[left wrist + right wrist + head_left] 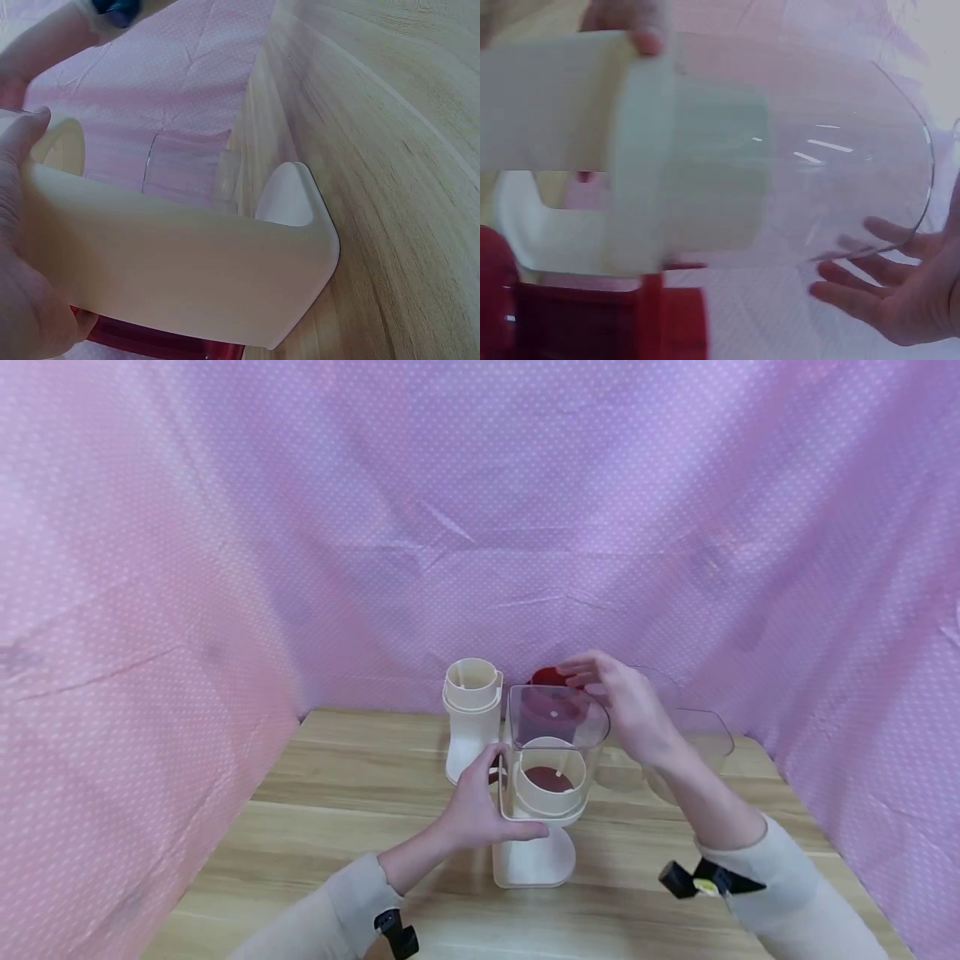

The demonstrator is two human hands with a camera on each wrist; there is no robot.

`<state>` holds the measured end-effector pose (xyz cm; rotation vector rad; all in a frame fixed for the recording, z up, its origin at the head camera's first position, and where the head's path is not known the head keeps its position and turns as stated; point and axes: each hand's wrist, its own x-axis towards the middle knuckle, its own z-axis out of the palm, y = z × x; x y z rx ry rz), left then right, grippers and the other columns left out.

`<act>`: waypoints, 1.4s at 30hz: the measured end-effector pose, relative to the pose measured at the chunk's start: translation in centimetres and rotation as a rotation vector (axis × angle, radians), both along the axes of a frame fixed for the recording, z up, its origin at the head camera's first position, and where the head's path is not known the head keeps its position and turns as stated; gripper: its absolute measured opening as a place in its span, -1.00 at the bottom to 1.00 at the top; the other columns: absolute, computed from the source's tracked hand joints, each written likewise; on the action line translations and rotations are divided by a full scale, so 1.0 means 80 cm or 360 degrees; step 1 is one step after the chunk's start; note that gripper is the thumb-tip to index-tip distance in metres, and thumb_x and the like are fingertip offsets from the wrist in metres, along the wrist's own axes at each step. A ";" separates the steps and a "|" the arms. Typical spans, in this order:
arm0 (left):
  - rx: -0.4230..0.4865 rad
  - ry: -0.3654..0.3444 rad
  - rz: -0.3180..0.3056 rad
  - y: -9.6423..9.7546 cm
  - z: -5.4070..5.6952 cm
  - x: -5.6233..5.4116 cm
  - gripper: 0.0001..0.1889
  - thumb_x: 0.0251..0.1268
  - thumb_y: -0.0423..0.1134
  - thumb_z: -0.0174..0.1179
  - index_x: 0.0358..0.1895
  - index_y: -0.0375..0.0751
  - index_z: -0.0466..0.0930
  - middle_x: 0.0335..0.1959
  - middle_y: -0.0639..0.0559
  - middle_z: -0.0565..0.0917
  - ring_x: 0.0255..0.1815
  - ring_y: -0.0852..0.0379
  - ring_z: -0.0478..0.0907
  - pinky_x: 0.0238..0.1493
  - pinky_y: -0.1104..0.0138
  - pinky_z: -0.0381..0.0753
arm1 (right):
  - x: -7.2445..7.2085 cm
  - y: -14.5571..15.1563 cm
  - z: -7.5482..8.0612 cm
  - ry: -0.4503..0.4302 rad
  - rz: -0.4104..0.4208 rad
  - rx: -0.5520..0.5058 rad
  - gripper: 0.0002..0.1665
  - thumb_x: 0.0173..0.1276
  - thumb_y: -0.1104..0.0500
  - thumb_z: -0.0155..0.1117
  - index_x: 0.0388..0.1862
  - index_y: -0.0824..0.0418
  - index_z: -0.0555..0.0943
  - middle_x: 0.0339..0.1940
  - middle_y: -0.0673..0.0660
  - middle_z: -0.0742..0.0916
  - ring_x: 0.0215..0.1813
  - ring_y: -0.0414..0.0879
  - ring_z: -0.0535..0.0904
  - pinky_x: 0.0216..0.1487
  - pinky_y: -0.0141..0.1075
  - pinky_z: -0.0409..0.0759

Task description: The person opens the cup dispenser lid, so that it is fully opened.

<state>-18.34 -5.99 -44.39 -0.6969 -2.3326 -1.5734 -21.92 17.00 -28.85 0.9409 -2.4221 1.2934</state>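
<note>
A cream stand (534, 860) with a round foot stands on the table, and a clear container (600, 752) sits at its top. Inside the clear wall shows a cream ring (550, 802) with a reddish-brown disc in its opening. My left hand (483, 806) grips the stand from the left just under the container, thumb across the front. At the container's upper right rim is my right hand (626, 706), its fingers extended; in the right wrist view these fingers (862, 292) lie by the rim, and whether they touch it I cannot tell.
A second cream stand (472, 722) with a round open top is behind, to the left. Behind the clear container shows a red part (547, 677). Another clear container (705, 735) stands at the back right. Pink dotted cloth (480, 510) hangs around the wooden table (315, 827).
</note>
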 end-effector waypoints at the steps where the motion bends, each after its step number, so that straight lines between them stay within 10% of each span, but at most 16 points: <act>1: 0.0003 -0.0003 0.0000 -0.001 -0.001 -0.001 0.03 -0.35 -0.01 0.80 0.34 0.02 0.42 0.18 0.16 0.62 0.23 0.17 0.57 0.25 0.08 0.69 | -0.002 -0.005 0.011 -0.0016 0.0038 0.0093 -0.38 0.81 -0.04 -0.32 0.28 0.22 0.65 0.12 0.20 0.81 0.16 0.12 0.73 0.22 -0.13 0.68; 11: -0.0028 -0.0055 -0.0094 -0.007 0.001 -0.008 0.01 -0.31 -0.01 0.79 0.35 0.10 0.40 0.21 0.24 0.61 0.25 0.19 0.59 0.23 0.14 0.73 | 0.000 -0.054 0.048 -0.0066 0.0169 0.0810 -0.38 0.42 -0.20 0.41 0.31 0.08 0.63 -0.31 -0.09 0.75 -0.26 -0.20 0.66 -0.12 -0.23 0.68; 24: -0.0111 0.0045 -0.0127 -0.007 0.004 -0.020 -0.03 -0.37 0.02 0.79 0.26 0.13 0.43 0.12 0.27 0.64 0.17 0.23 0.63 0.16 0.22 0.75 | 0.016 -0.047 0.052 0.0142 0.0268 0.0895 -0.08 -0.04 -0.23 0.75 0.20 0.12 0.53 -0.32 -0.09 0.63 -0.26 -0.18 0.53 -0.22 -0.31 0.56; 35: 0.0045 -0.0048 -0.0119 -0.010 -0.009 -0.020 0.04 -0.32 -0.08 0.79 0.37 0.08 0.38 0.22 0.15 0.63 0.26 0.16 0.58 0.26 0.17 0.70 | 0.018 -0.038 0.050 0.0185 0.0215 0.0885 0.13 -0.04 -0.16 0.77 0.52 0.09 0.50 -0.06 -0.02 0.66 0.01 -0.09 0.55 0.07 -0.15 0.59; 42: 0.0161 -0.0036 -0.0128 -0.006 -0.014 -0.017 0.01 -0.32 -0.15 0.78 0.37 0.06 0.44 0.22 0.09 0.64 0.25 0.12 0.56 0.21 0.23 0.66 | 0.011 -0.033 0.050 0.0187 0.0233 0.0847 0.11 -0.05 -0.20 0.79 0.49 0.09 0.57 -0.19 -0.07 0.68 -0.14 -0.13 0.58 -0.11 -0.29 0.59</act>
